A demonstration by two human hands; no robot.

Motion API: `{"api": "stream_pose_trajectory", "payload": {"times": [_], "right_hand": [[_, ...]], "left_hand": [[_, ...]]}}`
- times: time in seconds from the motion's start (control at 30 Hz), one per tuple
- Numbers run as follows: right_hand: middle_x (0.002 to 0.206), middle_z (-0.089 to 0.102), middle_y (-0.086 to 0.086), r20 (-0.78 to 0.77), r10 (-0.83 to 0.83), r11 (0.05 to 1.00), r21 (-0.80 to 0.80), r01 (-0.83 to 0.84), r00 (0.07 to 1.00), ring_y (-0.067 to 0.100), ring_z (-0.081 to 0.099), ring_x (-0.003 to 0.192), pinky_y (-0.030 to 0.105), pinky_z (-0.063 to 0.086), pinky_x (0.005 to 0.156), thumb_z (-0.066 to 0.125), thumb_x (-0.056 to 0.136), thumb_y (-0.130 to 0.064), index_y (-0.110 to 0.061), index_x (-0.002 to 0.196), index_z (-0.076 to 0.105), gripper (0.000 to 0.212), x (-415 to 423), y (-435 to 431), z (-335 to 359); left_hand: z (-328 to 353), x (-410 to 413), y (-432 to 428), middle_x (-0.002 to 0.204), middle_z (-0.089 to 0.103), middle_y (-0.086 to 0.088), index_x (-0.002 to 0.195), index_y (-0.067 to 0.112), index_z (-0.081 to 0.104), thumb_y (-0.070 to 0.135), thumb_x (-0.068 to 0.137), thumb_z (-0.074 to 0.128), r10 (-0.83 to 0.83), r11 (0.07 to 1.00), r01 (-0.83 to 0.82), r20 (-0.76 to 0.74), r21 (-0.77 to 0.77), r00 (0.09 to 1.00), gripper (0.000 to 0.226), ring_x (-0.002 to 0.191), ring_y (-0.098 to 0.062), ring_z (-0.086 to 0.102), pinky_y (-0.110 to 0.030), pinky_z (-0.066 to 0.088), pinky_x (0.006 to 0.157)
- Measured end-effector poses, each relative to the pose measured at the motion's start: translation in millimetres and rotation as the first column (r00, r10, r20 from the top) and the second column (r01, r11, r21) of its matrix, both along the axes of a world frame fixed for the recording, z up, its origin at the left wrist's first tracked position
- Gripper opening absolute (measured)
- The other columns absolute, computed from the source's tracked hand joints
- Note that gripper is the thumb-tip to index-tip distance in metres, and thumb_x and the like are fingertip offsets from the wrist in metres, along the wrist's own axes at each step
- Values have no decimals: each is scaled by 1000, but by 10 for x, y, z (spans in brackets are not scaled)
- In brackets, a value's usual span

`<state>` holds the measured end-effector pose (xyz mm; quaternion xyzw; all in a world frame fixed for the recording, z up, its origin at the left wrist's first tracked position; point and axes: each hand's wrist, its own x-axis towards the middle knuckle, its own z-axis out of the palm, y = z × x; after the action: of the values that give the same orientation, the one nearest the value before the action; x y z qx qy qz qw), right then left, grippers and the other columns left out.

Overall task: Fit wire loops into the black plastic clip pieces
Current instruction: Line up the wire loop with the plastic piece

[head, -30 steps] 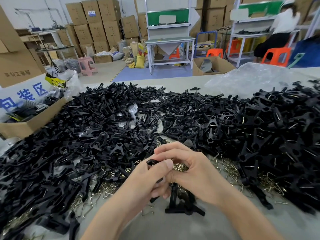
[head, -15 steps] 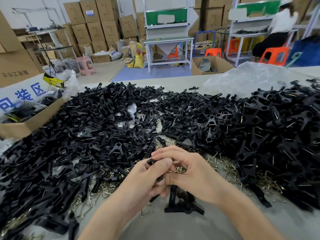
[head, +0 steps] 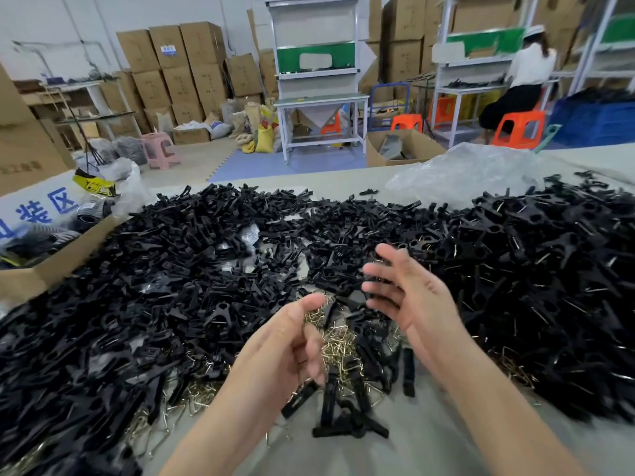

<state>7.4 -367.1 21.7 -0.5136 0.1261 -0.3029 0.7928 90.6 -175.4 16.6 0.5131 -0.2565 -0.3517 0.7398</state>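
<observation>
Black plastic clip pieces (head: 192, 269) piled far; thin gold wire loops (head: 338, 341) near. Left hand (head: 285, 352), right hand (head: 415, 300) wide, empty. Might lift tangled loops, all hooked.

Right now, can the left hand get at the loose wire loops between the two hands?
Probably yes. The left hand hangs open right beside the wire loops, which lie uncovered in the gap between the hands. The right hand is open on the far side, clear of that path.
</observation>
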Motion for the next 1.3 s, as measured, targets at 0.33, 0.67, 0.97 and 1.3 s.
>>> {"api": "stream_pose_trajectory", "payload": {"times": [0.33,0.67,0.97,1.3], "right_hand": [[83,74,-3,-140,-173,971,-188,145,975,8,67,70,21,54,61,53,103,-11,-27,107,72,25,130,82,-222],[74,72,-2,-142,-161,986,31,166,977,9,63,62,21,52,57,49,102,-5,-18,102,72,26,79,-58,-241],[76,72,-6,-180,-168,983,-100,152,969,4,63,66,17,54,63,51,102,-8,-22,103,72,26,56,-24,-276],[123,60,-30,-227,-146,874,-485,18,963,-8,58,113,20,45,99,53,96,-60,-46,139,53,45,35,123,-323]], "left_hand": [[105,342,-656,110,60,15,131,36,52,31,97,60,-85,819,-476,888,321,452,36,102,3,56,-9,42,85],[-27,826,-1643,156,28,-7,153,32,27,57,98,46,-632,426,-665,728,613,267,63,134,-42,36,-54,38,106],[-3,850,-1364,105,51,-8,121,10,43,29,106,42,-441,638,-674,894,372,76,24,87,-34,66,-37,45,64],[157,507,-710,85,68,12,101,40,54,43,101,51,-105,878,-370,876,304,470,4,65,-11,61,-30,45,55]]}}
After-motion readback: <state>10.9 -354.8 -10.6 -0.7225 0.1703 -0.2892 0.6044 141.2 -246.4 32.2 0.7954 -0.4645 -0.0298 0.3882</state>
